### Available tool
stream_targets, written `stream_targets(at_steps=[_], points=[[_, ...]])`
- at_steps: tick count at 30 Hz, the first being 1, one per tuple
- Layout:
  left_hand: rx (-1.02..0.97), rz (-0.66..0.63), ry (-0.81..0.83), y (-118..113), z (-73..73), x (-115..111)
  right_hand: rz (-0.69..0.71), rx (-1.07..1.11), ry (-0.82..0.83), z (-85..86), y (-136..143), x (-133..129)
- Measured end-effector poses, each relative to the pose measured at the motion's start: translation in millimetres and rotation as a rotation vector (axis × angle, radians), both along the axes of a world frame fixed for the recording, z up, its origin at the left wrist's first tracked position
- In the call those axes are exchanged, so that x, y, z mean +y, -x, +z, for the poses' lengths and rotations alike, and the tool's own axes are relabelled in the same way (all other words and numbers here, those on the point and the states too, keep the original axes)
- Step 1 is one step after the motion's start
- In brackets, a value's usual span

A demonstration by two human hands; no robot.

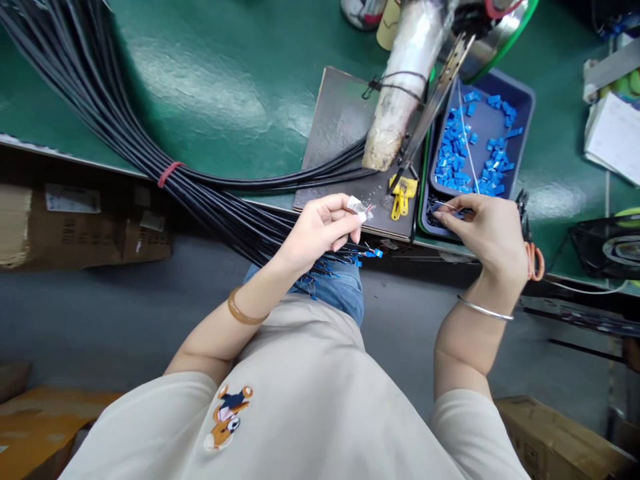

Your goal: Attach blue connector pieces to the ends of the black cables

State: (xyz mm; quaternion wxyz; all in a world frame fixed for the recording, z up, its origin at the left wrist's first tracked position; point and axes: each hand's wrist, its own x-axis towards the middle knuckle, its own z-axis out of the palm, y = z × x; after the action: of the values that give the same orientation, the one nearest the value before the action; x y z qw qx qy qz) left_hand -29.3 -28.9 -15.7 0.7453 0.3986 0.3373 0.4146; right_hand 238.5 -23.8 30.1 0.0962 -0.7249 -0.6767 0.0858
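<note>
My left hand point(327, 230) is closed in a pinch over the table edge. Between its fingertips is a wire end point(369, 209) with thin red and white strands, beside whitish film or tape around the fingers. My right hand point(487, 230) is closed, fingertips together, over the front compartment of a dark blue bin point(526, 123). A thin silvery strand shows at its fingertips; what they grip is mostly hidden. Small blue connectors point(453, 150) lie in the bin's larger compartment. Black cables point(235, 223) with blue connectors on their ends hang below my left hand.
A red tie point(170, 173) bundles the cables. A yellow clip-like tool point(401, 198) sits on a dark board point(333, 127) with white crumbs. Above it hang a plastic-wrapped tube point(400, 93) and a metal arm point(440, 93). Orange-handled scissors point(535, 261) lie by my right wrist. Cardboard boxes point(560, 433) stand below.
</note>
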Motion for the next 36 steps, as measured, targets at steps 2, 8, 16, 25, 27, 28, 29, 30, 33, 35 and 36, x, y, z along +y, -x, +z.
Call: stream_targets(at_steps=[2,8,16,25,27,28,29,30,33,35,36], points=[[0.005,-0.024,-0.013,0,0.2,1,0.009,-0.042,0.051,5.6,3,1],[0.098,-0.057,-0.11,-3,-2.5,5,-0.087,0.026,-0.117,-4.6,3,-9],[0.98,0.056,-1.036,-15,39.0,-24,-0.213,0.532,-0.802,-7.2,22,-38],[0.042,-0.468,-0.248,15,6.8,27,-0.094,0.989,-0.494,-10.9,74,-60],[-0.025,-0.281,-0.104,15,-0.6,22,-0.064,0.97,-0.444,-16.9,85,-59],[-0.037,-0.226,-0.072,14,-2.1,18,-0.059,0.961,-0.421,-20.1,90,-58],[-0.038,-0.19,-0.058,12,-2.6,14,-0.055,0.956,-0.396,-23.0,94,-56],[-0.033,-0.165,-0.056,10,-2.4,11,-0.046,0.954,-0.369,-25.6,97,-53],[-0.015,-0.13,-0.074,4,-1.3,5,-0.009,0.959,-0.303,-30.2,101,-48],[-0.016,-0.122,-0.084,1,-1.3,5,0.003,0.969,-0.281,-31.0,103,-45],[-0.02,-0.117,-0.088,0,-1.3,5,0.003,0.972,-0.278,-30.9,103,-45]])
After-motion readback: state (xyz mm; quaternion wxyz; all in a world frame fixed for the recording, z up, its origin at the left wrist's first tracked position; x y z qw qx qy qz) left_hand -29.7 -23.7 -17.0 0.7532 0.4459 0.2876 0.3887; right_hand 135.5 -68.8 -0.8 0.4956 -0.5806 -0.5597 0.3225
